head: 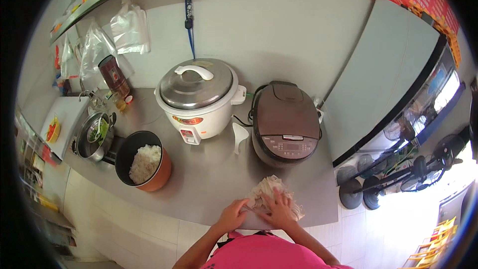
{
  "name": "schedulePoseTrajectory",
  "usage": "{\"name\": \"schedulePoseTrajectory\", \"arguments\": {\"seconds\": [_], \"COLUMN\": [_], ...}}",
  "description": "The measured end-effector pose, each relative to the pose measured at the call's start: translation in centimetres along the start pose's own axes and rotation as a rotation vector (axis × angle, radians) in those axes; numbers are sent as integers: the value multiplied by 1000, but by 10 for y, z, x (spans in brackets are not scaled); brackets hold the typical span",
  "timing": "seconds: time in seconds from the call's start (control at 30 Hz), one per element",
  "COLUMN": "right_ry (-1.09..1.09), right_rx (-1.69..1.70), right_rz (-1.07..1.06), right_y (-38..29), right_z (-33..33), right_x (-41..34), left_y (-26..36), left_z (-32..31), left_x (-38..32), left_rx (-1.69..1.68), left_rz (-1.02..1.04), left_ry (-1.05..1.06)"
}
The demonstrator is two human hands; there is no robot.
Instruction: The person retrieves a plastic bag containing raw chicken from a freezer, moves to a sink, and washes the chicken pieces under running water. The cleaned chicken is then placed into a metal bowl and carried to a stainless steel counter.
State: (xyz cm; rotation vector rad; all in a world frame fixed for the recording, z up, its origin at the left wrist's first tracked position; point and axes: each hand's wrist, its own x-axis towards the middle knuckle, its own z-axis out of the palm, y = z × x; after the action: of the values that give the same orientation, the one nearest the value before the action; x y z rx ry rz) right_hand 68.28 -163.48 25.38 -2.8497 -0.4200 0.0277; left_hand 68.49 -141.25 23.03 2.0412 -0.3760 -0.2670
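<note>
A crumpled off-white cloth (264, 186) lies bunched on the steel counter, near its front edge. My right hand (278, 212) rests on top of it with fingers spread. At the cloth's left edge, my left hand (232, 216) pinches a bit of the fabric between thumb and fingers. Just behind the cloth stands a brown rice cooker (287, 116) with its lid down. A white rice paddle (239, 137) lies to the left of that cooker. Further left is a large white rice cooker (199, 119) covered by a metal lid (171, 89).
An orange inner pot (158, 177) holding cooked rice (145, 164) stands near the front left edge. Beyond it sit a metal pot (93, 153) with greens and a white board (73, 112) with a yellow basket (54, 130). A tall refrigerator (392, 59) borders the right side; standing fans (418, 173) are beyond.
</note>
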Motion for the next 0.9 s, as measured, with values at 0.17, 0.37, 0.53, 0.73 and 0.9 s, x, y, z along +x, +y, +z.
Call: {"name": "schedulePoseTrajectory", "arguments": {"seconds": [0.17, 0.37, 0.53, 0.73, 0.9], "right_ry": [34, 92, 318, 249, 265], "right_rx": [-105, -36, -205, -182, -192], "right_rz": [16, -101, 133, 360, 249], "right_y": [-18, 52, 167, 206, 191], "right_z": [32, 39, -6, -7, -10], "right_x": [32, 38, 34, 43, 44], "left_y": [-37, -37, -30, -38, -53], "left_z": [-13, -14, 14, 63, 81], "left_x": [-65, -131, -185, -216, -229], "left_rx": [97, 281, 441, 444, 379], "left_rz": [-110, -287, -399, -569, -623], "left_ry": [210, 386, 405, 268, 207]}}
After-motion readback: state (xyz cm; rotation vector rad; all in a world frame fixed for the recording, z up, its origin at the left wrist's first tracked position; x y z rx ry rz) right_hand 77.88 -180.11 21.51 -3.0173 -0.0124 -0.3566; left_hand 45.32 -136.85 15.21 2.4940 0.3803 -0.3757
